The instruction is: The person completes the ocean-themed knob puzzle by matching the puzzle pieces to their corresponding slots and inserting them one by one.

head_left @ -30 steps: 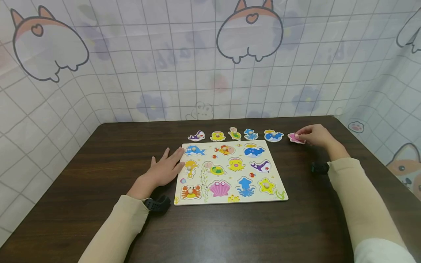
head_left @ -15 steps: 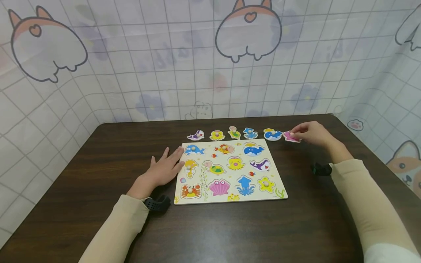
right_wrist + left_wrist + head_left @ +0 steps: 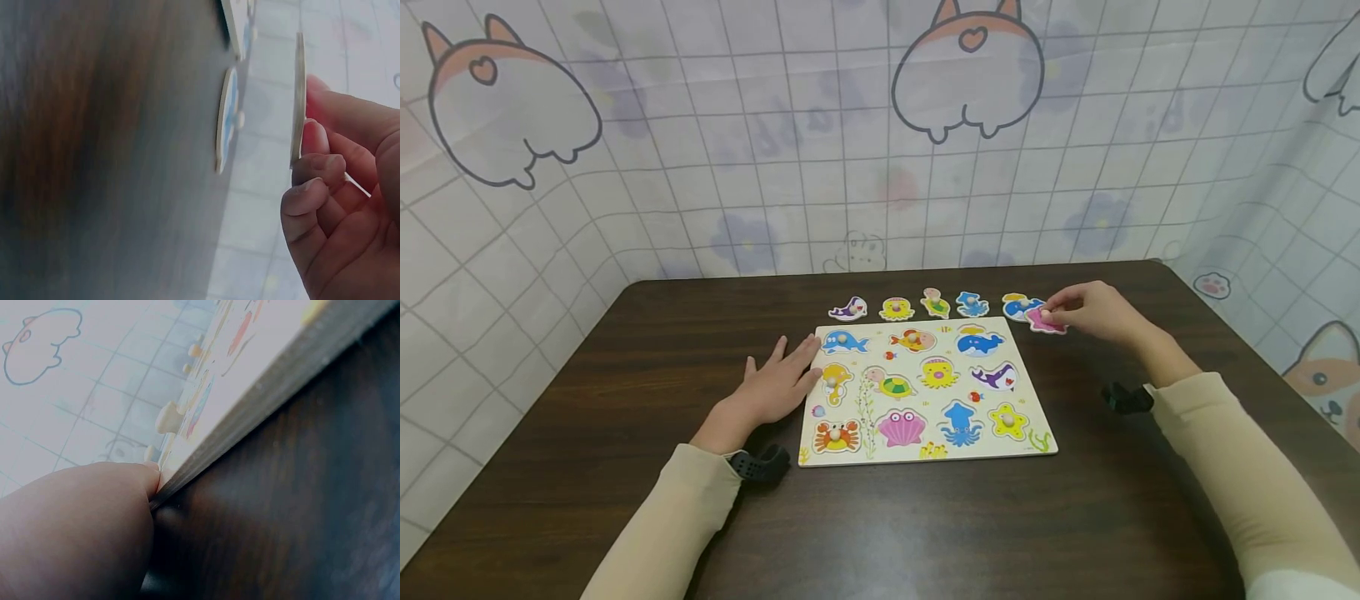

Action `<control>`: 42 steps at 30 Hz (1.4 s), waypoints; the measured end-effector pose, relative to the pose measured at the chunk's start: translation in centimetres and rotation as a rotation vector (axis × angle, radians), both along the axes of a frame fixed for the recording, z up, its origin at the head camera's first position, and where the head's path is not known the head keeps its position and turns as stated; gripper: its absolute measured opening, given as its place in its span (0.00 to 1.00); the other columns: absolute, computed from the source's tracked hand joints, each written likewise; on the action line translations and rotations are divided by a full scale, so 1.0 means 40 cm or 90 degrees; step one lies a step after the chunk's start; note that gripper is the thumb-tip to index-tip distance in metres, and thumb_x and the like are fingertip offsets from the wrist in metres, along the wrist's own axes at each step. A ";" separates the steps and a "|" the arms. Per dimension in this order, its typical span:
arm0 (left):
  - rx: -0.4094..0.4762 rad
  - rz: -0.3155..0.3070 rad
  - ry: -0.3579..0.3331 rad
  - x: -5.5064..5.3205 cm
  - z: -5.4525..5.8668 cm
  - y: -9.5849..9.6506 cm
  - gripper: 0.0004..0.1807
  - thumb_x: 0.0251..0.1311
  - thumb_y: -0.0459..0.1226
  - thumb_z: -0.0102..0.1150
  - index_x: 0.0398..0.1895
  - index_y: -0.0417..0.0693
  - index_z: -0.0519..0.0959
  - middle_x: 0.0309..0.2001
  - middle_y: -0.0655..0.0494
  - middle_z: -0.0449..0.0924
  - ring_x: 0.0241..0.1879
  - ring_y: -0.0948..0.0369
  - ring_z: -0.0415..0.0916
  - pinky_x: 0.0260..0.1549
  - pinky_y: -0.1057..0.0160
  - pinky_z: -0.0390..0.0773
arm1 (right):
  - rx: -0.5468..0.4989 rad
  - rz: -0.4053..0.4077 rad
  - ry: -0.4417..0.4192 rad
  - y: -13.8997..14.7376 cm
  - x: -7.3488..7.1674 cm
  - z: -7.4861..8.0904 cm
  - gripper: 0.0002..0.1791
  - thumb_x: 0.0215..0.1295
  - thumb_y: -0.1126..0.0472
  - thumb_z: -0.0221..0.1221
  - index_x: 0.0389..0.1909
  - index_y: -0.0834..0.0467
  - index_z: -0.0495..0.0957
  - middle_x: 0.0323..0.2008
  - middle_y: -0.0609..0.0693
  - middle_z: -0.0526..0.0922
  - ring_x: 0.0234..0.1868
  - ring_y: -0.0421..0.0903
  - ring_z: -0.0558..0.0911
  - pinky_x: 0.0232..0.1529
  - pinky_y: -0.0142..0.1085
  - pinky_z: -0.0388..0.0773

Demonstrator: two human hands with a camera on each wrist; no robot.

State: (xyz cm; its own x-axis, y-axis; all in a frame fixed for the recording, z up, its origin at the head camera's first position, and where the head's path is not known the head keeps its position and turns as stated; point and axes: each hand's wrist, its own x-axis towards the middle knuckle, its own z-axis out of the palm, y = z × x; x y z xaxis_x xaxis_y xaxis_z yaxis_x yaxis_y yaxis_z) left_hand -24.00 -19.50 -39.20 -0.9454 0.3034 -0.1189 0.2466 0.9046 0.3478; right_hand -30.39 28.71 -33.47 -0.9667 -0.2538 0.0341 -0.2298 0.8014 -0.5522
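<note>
My right hand (image 3: 1093, 312) pinches a pink shell puzzle piece (image 3: 1047, 321) by its knob. In the right wrist view the piece (image 3: 299, 100) appears edge-on, raised off the table, with the blue whale piece (image 3: 227, 122) lying beyond it. From the head, the shell overlaps the whale piece's right side. My left hand (image 3: 772, 385) lies with straight fingers at the left edge of the wooden puzzle board (image 3: 925, 454), fingertips on its rim. In the left wrist view the thumb side (image 3: 81, 519) touches the board's edge (image 3: 250, 409). The board's printed shell space (image 3: 901, 428) holds no piece.
Behind the board, a row of loose knobbed pieces lies on the dark table (image 3: 880, 533): a purple whale (image 3: 848, 309), an octopus (image 3: 897, 309), a turtle (image 3: 936, 303) and a squid (image 3: 972, 304). Crab (image 3: 836, 436), starfish (image 3: 1008, 422) and several others sit in the board. A patterned curtain (image 3: 775, 167) stands behind.
My right hand has lifted the pink shell piece and carried it left, from beside the row to over the whale piece's edge. The left hand stays in place on the board.
</note>
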 end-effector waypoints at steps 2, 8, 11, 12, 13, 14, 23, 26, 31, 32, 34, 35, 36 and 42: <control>0.000 0.001 -0.001 0.000 0.000 0.000 0.37 0.80 0.52 0.38 0.85 0.51 0.44 0.83 0.50 0.41 0.80 0.41 0.30 0.65 0.22 0.30 | 0.002 0.011 0.005 -0.013 0.005 0.001 0.18 0.70 0.55 0.66 0.50 0.67 0.85 0.41 0.58 0.86 0.40 0.54 0.76 0.37 0.41 0.73; 0.000 -0.002 -0.004 0.001 0.000 0.000 0.37 0.81 0.52 0.38 0.85 0.52 0.43 0.83 0.51 0.40 0.80 0.41 0.30 0.65 0.23 0.29 | -0.004 0.041 0.017 -0.056 0.029 0.012 0.15 0.70 0.56 0.66 0.48 0.65 0.86 0.39 0.55 0.86 0.39 0.52 0.77 0.36 0.40 0.73; 0.002 -0.003 -0.002 0.000 -0.002 0.000 0.37 0.81 0.52 0.38 0.85 0.52 0.44 0.83 0.51 0.41 0.80 0.41 0.30 0.65 0.23 0.29 | -0.010 0.061 0.025 -0.080 0.043 0.020 0.14 0.69 0.58 0.67 0.47 0.64 0.86 0.35 0.52 0.85 0.36 0.52 0.76 0.32 0.38 0.72; 0.002 -0.003 -0.001 -0.001 -0.002 0.000 0.37 0.81 0.52 0.38 0.85 0.52 0.44 0.83 0.51 0.41 0.80 0.41 0.30 0.65 0.23 0.29 | -0.011 0.067 0.028 -0.088 0.047 0.023 0.13 0.69 0.58 0.68 0.46 0.63 0.86 0.34 0.52 0.84 0.35 0.52 0.75 0.30 0.38 0.72; 0.003 -0.003 -0.001 -0.001 -0.002 0.000 0.37 0.81 0.52 0.38 0.85 0.52 0.44 0.83 0.51 0.41 0.80 0.41 0.30 0.65 0.22 0.29 | -0.012 0.074 0.032 -0.096 0.051 0.026 0.13 0.68 0.58 0.68 0.46 0.63 0.87 0.33 0.51 0.84 0.34 0.52 0.75 0.29 0.37 0.71; 0.003 -0.003 0.000 -0.001 -0.002 0.000 0.37 0.81 0.52 0.38 0.85 0.52 0.44 0.83 0.51 0.41 0.80 0.41 0.30 0.65 0.22 0.29 | -0.013 0.081 0.035 -0.103 0.055 0.028 0.12 0.68 0.58 0.68 0.45 0.63 0.87 0.32 0.50 0.83 0.33 0.51 0.74 0.28 0.37 0.71; -0.001 0.001 0.001 -0.001 -0.002 -0.001 0.37 0.81 0.52 0.38 0.85 0.52 0.44 0.83 0.51 0.41 0.80 0.41 0.30 0.65 0.22 0.29 | -0.022 0.122 0.017 -0.167 0.087 0.036 0.09 0.67 0.61 0.67 0.44 0.60 0.88 0.35 0.49 0.84 0.33 0.49 0.75 0.31 0.38 0.72; 0.000 0.001 0.000 0.000 -0.001 0.000 0.37 0.80 0.52 0.39 0.85 0.51 0.44 0.83 0.50 0.41 0.80 0.41 0.30 0.65 0.22 0.29 | -0.022 0.140 0.015 -0.187 0.095 0.036 0.07 0.67 0.63 0.68 0.43 0.60 0.88 0.36 0.49 0.84 0.33 0.49 0.74 0.32 0.38 0.72; 0.004 0.002 0.000 0.002 0.003 0.001 0.37 0.80 0.52 0.39 0.85 0.51 0.44 0.83 0.50 0.41 0.80 0.41 0.30 0.65 0.22 0.29 | -0.025 0.172 0.020 -0.215 0.108 0.042 0.06 0.65 0.64 0.69 0.41 0.59 0.88 0.34 0.46 0.84 0.31 0.47 0.74 0.30 0.37 0.72; 0.004 0.002 0.000 0.003 0.004 0.001 0.37 0.80 0.52 0.39 0.85 0.51 0.44 0.83 0.50 0.41 0.80 0.41 0.30 0.65 0.22 0.29 | -0.026 0.180 0.019 -0.220 0.110 0.043 0.06 0.64 0.64 0.69 0.41 0.58 0.88 0.33 0.45 0.84 0.30 0.47 0.74 0.30 0.37 0.72; 0.003 0.003 0.000 0.003 0.005 0.002 0.37 0.80 0.52 0.39 0.85 0.51 0.44 0.83 0.50 0.42 0.80 0.40 0.30 0.65 0.22 0.30 | -0.027 0.194 0.010 -0.230 0.116 0.045 0.06 0.65 0.63 0.69 0.41 0.58 0.88 0.32 0.45 0.84 0.30 0.47 0.75 0.30 0.37 0.73; 0.002 0.004 0.001 0.002 0.005 0.002 0.37 0.80 0.52 0.39 0.85 0.51 0.44 0.83 0.50 0.42 0.80 0.40 0.30 0.65 0.22 0.30 | -0.028 0.200 0.002 -0.235 0.119 0.044 0.06 0.65 0.62 0.70 0.41 0.57 0.87 0.31 0.45 0.84 0.29 0.47 0.76 0.30 0.37 0.73; 0.002 0.005 0.000 0.003 0.005 0.002 0.37 0.80 0.52 0.39 0.85 0.51 0.44 0.83 0.50 0.42 0.80 0.40 0.30 0.65 0.22 0.30 | -0.028 0.205 -0.008 -0.240 0.122 0.044 0.06 0.65 0.61 0.70 0.41 0.57 0.87 0.31 0.45 0.84 0.29 0.47 0.77 0.30 0.37 0.73; -0.001 0.004 -0.001 0.002 0.005 0.003 0.37 0.80 0.52 0.39 0.85 0.51 0.44 0.83 0.50 0.42 0.80 0.40 0.30 0.65 0.22 0.30 | -0.029 0.239 -0.043 -0.274 0.141 0.032 0.07 0.66 0.58 0.70 0.41 0.56 0.87 0.29 0.45 0.80 0.29 0.46 0.77 0.30 0.37 0.75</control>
